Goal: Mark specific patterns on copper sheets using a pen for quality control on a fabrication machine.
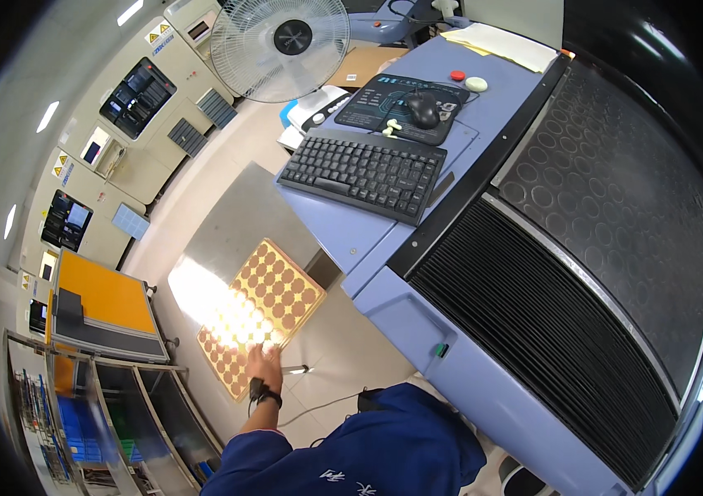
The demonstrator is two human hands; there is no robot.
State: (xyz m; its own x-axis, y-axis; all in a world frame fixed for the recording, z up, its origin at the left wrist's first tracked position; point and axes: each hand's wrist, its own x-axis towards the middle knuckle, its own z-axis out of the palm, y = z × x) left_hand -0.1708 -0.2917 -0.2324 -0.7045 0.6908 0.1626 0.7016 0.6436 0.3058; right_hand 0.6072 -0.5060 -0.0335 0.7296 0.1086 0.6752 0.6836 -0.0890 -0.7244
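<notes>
- Gold-coloured flat panel [262, 312] patterned with rows of brown discs lies on a grey metal surface [240, 219] in the lower-left middle of the frame; bright glare washes out the panel's centre and left part.
- One hand [264, 364] rests on the panel's lower edge, just below the glare. Its forearm comes up from the bottom of the frame, with a dark band on the wrist and a blue sleeve [368, 455] behind it. From the picture I cannot say for certain which hand it is, though it looks like the left.
- How the fingers [267, 354] sit is too small and too washed by glare to tell: they touch the panel's edge, but whether they pinch it or lie flat on it I cannot tell.
- No other hand shows.
- Just right of the hand, a small bright metal piece [296, 369] lies beside the panel's lower corner.
- To the right stands a large blue machine [484, 388] with a black ribbed cover [550, 322].
- On the machine's top, in the upper middle of the frame, sit a black keyboard [363, 172] and, above it, a mouse [423, 108] on a dark pad.
- A white fan [279, 45] stands at the upper middle, with cream cabinets [132, 124] at the upper left.
- An orange-topped cart [103, 302] stands at the left.
</notes>
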